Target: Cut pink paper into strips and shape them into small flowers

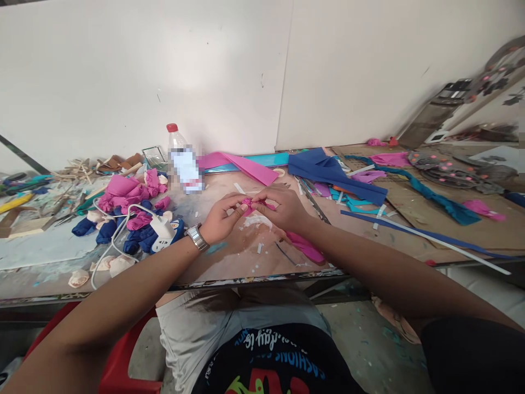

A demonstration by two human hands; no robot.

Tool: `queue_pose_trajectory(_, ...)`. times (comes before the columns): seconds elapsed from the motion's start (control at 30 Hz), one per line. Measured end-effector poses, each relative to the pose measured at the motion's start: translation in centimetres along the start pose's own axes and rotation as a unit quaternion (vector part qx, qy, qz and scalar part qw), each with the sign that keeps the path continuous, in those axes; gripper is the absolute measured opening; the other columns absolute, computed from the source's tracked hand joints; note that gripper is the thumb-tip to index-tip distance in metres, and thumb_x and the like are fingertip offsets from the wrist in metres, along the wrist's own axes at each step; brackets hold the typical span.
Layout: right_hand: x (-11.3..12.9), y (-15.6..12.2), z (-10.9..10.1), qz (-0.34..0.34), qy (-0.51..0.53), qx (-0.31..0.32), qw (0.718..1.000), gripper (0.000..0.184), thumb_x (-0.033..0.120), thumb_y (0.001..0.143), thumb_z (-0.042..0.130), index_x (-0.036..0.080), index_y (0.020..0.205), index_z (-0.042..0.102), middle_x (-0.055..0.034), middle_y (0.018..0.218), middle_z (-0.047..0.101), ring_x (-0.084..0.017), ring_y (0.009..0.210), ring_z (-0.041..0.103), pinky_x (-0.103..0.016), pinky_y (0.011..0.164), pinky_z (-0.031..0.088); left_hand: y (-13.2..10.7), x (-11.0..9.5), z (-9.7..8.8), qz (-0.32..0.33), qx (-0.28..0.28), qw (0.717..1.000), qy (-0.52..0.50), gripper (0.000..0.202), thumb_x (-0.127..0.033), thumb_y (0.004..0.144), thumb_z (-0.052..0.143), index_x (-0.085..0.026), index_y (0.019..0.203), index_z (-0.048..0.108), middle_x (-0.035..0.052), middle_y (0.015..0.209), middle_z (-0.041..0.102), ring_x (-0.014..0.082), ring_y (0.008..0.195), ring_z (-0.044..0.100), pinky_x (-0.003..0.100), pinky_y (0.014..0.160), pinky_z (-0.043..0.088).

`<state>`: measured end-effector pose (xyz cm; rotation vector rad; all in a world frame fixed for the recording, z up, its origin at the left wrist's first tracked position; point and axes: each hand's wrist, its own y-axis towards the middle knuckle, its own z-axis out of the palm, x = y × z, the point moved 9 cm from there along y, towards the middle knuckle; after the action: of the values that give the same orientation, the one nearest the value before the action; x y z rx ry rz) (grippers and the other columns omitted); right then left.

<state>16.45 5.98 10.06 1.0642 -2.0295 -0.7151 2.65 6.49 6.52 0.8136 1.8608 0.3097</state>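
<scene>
Both my hands meet over the middle of the worktable (229, 262). My left hand (221, 219), with a metal watch on the wrist, pinches a small rolled pink foam piece (248, 204). My right hand (283, 208) pinches the same piece from the other side, and a pink strip (305, 247) trails from it down under my right forearm onto the table.
A clear bottle (182, 161) with a red cap stands behind my hands. At left lie pink and blue rolled foam flowers (127, 202), a white power strip (162, 227) with its cable, and wooden sticks. Blue (328, 172), pink and teal foam sheets and strips cover the right side.
</scene>
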Motion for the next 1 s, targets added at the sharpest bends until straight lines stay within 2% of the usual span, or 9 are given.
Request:
queue_pose_trajectory(0.23, -0.07, -0.03, 0.11, 0.012, 0.006, 0.006, 1.000, 0.023, 0.042, 0.093, 0.068, 0.020, 0.087, 0.072, -0.0026, 0.079, 0.073, -0.018, 0.077, 0.067, -0.033, 0.079, 0.046, -0.10, -0.27, 0.28, 0.019, 0.013, 1.000, 0.019, 0.032, -0.042, 0.099, 0.057, -0.022, 0.118, 0.072, 0.0105, 0.119, 0.071, 0.0234, 0.109, 0.063, 0.039, 0.097, 0.049)
queue_pose_trajectory(0.37, -0.19, -0.05, 0.21, 0.018, 0.014, 0.005, 1.000, 0.022, 0.040, 0.093, 0.069, 0.019, 0.085, 0.072, -0.0023, 0.078, 0.073, -0.018, 0.076, 0.067, -0.032, 0.079, 0.046, -0.13, -0.37, 0.34, 0.018, 0.014, 0.999, 0.028, 0.030, -0.042, 0.098, 0.058, -0.022, 0.116, 0.072, 0.0104, 0.115, 0.071, 0.0224, 0.104, 0.063, 0.036, 0.090, 0.050)
queue_pose_trajectory(0.6, -0.28, -0.17, 0.39, 0.027, 0.016, 0.005, 0.999, 0.019, 0.039, 0.091, 0.071, 0.020, 0.088, 0.073, -0.0014, 0.080, 0.074, -0.017, 0.077, 0.067, -0.033, 0.081, 0.046, -0.10, 0.14, 0.19, -0.014, 0.008, 1.000, 0.008, 0.032, -0.043, 0.100, 0.053, -0.019, 0.110, 0.071, 0.0099, 0.108, 0.071, 0.0219, 0.101, 0.063, 0.035, 0.090, 0.049)
queue_pose_trajectory(0.77, 0.00, -0.23, 0.52, 0.016, 0.019, 0.017, 1.000, 0.018, 0.037, 0.094, 0.068, 0.021, 0.088, 0.074, -0.0021, 0.078, 0.073, -0.018, 0.078, 0.067, -0.033, 0.081, 0.047, -0.03, 0.20, 0.16, -0.017, 0.007, 1.000, -0.006, 0.036, -0.044, 0.102, 0.048, -0.017, 0.103, 0.072, 0.0102, 0.109, 0.071, 0.0221, 0.102, 0.064, 0.036, 0.094, 0.048)
queue_pose_trajectory(1.0, -0.22, -0.15, 0.72, 0.006, 0.032, 0.017, 0.999, 0.017, 0.034, 0.092, 0.069, 0.021, 0.082, 0.072, -0.0022, 0.078, 0.073, -0.018, 0.076, 0.067, -0.033, 0.079, 0.048, -0.07, -0.15, 0.80, 0.005, 0.026, 1.000, 0.002, 0.035, -0.040, 0.104, 0.045, -0.017, 0.107, 0.072, 0.0110, 0.114, 0.070, 0.0224, 0.107, 0.064, 0.037, 0.098, 0.048)
